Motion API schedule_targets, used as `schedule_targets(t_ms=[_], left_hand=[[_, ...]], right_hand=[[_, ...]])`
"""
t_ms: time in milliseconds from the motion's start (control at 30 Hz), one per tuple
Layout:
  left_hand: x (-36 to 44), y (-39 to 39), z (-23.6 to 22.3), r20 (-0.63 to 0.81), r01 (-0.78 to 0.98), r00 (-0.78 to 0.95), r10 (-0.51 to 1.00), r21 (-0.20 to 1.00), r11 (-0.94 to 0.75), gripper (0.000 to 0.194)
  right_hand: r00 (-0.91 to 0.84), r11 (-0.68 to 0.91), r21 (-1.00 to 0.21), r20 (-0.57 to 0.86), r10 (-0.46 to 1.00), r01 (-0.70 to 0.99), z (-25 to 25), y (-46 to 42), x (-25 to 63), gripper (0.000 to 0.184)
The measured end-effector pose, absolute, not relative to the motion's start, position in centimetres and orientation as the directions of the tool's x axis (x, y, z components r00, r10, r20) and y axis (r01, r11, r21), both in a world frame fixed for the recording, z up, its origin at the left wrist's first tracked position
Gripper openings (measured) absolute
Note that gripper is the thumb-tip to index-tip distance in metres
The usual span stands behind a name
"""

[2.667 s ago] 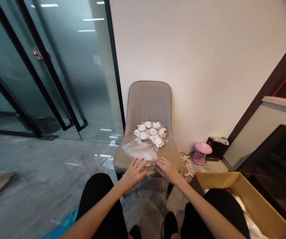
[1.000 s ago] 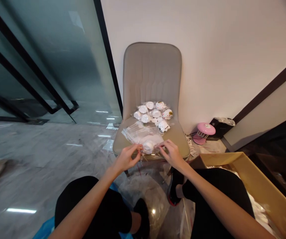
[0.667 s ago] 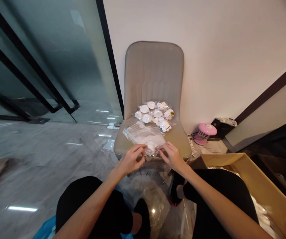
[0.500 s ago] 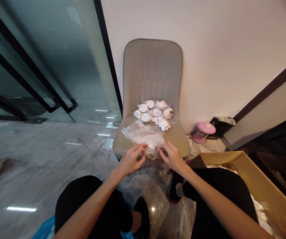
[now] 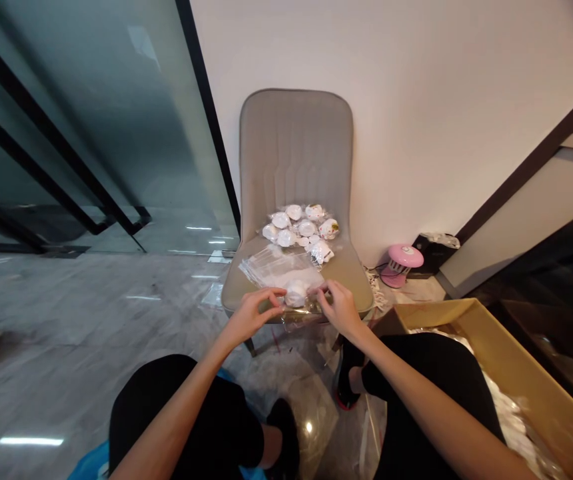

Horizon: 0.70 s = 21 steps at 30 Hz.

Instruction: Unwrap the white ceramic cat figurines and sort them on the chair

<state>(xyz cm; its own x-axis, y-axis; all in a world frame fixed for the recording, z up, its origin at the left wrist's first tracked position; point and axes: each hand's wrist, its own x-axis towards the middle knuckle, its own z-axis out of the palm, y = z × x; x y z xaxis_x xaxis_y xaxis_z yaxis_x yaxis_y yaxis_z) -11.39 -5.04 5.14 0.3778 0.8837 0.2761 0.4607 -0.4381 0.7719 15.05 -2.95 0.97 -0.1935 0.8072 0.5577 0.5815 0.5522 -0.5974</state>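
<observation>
A beige chair (image 5: 296,147) stands against the white wall. At the front edge of its seat, my left hand (image 5: 252,315) and my right hand (image 5: 337,307) pinch the two ends of a clear plastic bag (image 5: 296,305) with a small white item (image 5: 296,293) inside. Behind it lies a stack of empty clear bags (image 5: 276,268). Farther back on the seat sits a cluster of several bagged white items (image 5: 300,230).
An open cardboard box (image 5: 511,383) with white items stands on the floor at my right. A pink mushroom-shaped gadget (image 5: 399,263) and a black box (image 5: 431,250) sit by the wall. Glass partitions (image 5: 91,133) fill the left. Clear plastic lies on the floor between my knees.
My hands have gone from resting on the bags to pinching one bag's ends and working along its edge. The camera has tilted down and shifted slightly.
</observation>
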Motion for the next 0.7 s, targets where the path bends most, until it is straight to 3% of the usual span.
schedule_targets(t_ms=[200, 400, 700], left_hand=[[-10.4, -5.4, 4.3, 0.280, 0.325, 0.238, 0.930, 0.879, -0.348, 0.022], [-10.3, -5.0, 3.2, 0.369, 0.356, 0.137, 0.919, 0.848, -0.393, 0.021], [-10.2, -4.8, 2.8, 0.430, 0.461, 0.133, 0.893, 0.771, -0.440, 0.021]], right_hand=[[-0.220, 0.580, -0.588, 0.569, 0.792, 0.565, 0.4, -2.9, 14.9, 0.013], [-0.247, 0.595, -0.593, 0.564, 0.788, 0.543, 0.0, -2.9, 15.0, 0.009], [-0.284, 0.632, -0.586, 0.579, 0.764, 0.507, 0.4, -3.0, 15.3, 0.010]])
